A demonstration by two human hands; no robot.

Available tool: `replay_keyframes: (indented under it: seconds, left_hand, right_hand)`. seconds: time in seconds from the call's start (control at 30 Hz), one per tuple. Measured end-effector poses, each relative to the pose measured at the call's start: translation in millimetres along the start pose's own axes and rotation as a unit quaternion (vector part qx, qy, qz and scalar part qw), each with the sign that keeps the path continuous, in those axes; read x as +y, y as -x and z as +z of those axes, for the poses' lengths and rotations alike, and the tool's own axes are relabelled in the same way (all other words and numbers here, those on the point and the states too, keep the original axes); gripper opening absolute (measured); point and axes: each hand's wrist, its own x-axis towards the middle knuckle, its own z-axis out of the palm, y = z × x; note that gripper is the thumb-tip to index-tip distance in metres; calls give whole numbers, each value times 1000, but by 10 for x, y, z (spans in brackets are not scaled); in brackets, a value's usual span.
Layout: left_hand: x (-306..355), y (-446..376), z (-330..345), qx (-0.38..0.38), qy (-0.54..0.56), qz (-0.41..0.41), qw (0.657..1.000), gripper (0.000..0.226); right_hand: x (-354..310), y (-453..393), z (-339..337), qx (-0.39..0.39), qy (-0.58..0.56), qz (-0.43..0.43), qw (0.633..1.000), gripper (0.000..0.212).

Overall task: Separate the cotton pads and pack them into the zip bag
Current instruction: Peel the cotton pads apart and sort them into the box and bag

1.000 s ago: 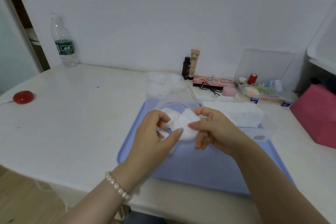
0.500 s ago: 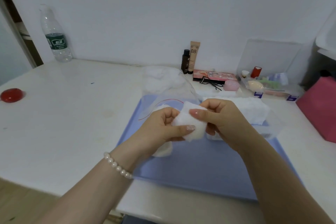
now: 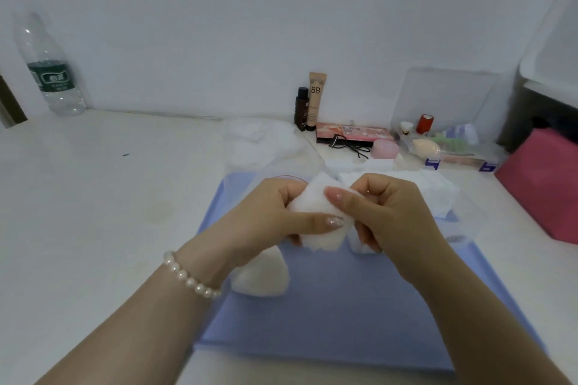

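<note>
Above the blue tray [image 3: 344,316], both hands hold a white cotton pad [image 3: 316,212]. My left hand [image 3: 269,219] grips it from the left with the thumb across its front. My right hand [image 3: 391,216] pinches its right edge with thumb and curled fingers. The clear zip bag [image 3: 269,153] with a red zip line lies behind my hands, partly hidden by them. More white pads [image 3: 262,275] lie on the tray under my left wrist. A stack of white pads [image 3: 434,194] sits in a clear box at the tray's right.
A water bottle [image 3: 50,69] stands at the back left. Cosmetic tubes [image 3: 312,103], a palette [image 3: 353,133] and a clear organiser box [image 3: 447,141] line the wall. A pink box [image 3: 544,181] sits at the right. The white table [image 3: 103,197] stretches to the left.
My hands have come closer together on the pad and lifted slightly. The left thumb now lies across the pad's front, and the view has tilted a little.
</note>
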Motion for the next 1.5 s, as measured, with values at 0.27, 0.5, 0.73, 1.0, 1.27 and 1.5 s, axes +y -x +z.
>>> replay_keyframes:
  seconds: [0.27, 0.5, 0.73, 1.0, 1.27, 1.5]
  left_hand:
    - [-1, 86, -68, -90, 226, -109, 964, 47]
    - [-74, 99, -82, -160, 245, -108, 950, 31]
    - [-129, 57, -66, -127, 233, -100, 959, 40]
    - [-100, 14, -78, -83, 398, -130, 904, 42]
    - [-107, -2, -63, -85, 450, -134, 879, 46]
    - [-144, -7, -38, -92, 450, -119, 880, 48]
  right_hand:
    - [-49, 13, 3, -72, 1, 33, 997, 30]
    - [-4, -5, -50, -54, 3, 41, 998, 6]
    - [-28, 37, -64, 27, 14, -98, 995, 11]
    - [45, 71, 23, 47, 241, -140, 959, 24]
    - [43, 93, 68, 17, 214, -23, 976, 26]
    - [65, 113, 138, 47, 208, -2, 977, 22]
